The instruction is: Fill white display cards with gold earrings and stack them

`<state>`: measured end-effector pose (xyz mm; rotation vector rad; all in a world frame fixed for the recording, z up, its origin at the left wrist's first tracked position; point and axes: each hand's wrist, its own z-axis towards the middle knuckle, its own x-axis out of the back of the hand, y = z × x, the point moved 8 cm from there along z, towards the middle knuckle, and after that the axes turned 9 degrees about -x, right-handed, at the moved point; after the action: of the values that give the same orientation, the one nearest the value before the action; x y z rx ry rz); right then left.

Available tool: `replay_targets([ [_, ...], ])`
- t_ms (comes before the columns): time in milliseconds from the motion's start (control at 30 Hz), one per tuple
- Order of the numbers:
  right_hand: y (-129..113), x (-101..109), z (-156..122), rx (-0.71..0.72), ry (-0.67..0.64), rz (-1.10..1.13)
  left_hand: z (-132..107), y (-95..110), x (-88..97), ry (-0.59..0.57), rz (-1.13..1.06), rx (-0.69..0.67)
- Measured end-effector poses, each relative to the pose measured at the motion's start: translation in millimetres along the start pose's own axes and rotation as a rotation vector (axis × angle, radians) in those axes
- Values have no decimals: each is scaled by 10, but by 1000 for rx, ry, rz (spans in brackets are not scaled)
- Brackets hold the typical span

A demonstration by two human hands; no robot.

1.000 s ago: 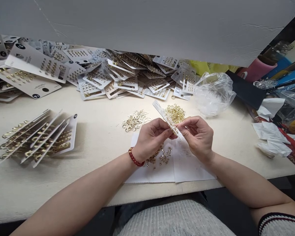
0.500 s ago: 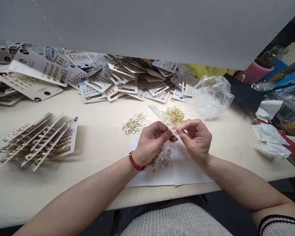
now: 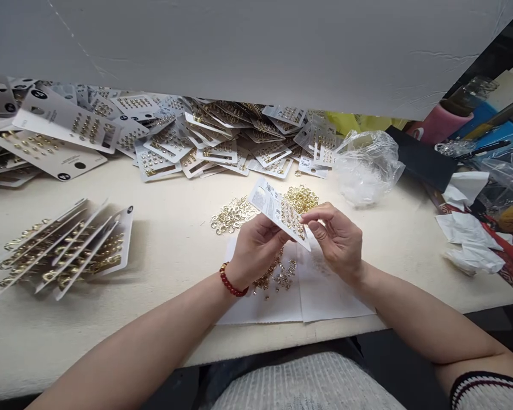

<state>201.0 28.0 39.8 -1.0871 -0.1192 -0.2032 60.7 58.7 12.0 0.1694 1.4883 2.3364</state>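
Observation:
My left hand (image 3: 260, 247) is closed on an earring card (image 3: 277, 213), a white card with rows of small gold studs facing up. The card is tilted, its lower right edge towards my right hand (image 3: 337, 236). That hand's index fingertip touches or nearly touches the studs at the edge; its thumb stands a little apart and the other fingers curl. Below the card, small gold pieces (image 3: 284, 275) lie on white paper (image 3: 333, 296). Behind my hands are a heap of pale gold rings (image 3: 231, 215) and a heap of brighter gold rings (image 3: 301, 197).
Several filled earring cards (image 3: 68, 245) stand leaning together at the left. A long pile of carded earrings (image 3: 222, 136) runs along the back. A clear plastic bag (image 3: 367, 168) with white contents sits at back right, near crumpled tissues (image 3: 470, 242) and a pink container (image 3: 447, 122).
The card has turned from nearly edge-on to show its studded face. My right thumb has drawn back slightly from the card's edge, while my left hand keeps its hold.

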Motion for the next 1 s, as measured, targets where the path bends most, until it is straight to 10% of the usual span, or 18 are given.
replay_targets([
  [700, -262, -41, 44, 318, -15, -416, 99, 23, 131, 22, 111, -103],
  [1000, -1002, 522, 68, 446, 239, -683, 136, 64, 371, 104, 224, -172],
])
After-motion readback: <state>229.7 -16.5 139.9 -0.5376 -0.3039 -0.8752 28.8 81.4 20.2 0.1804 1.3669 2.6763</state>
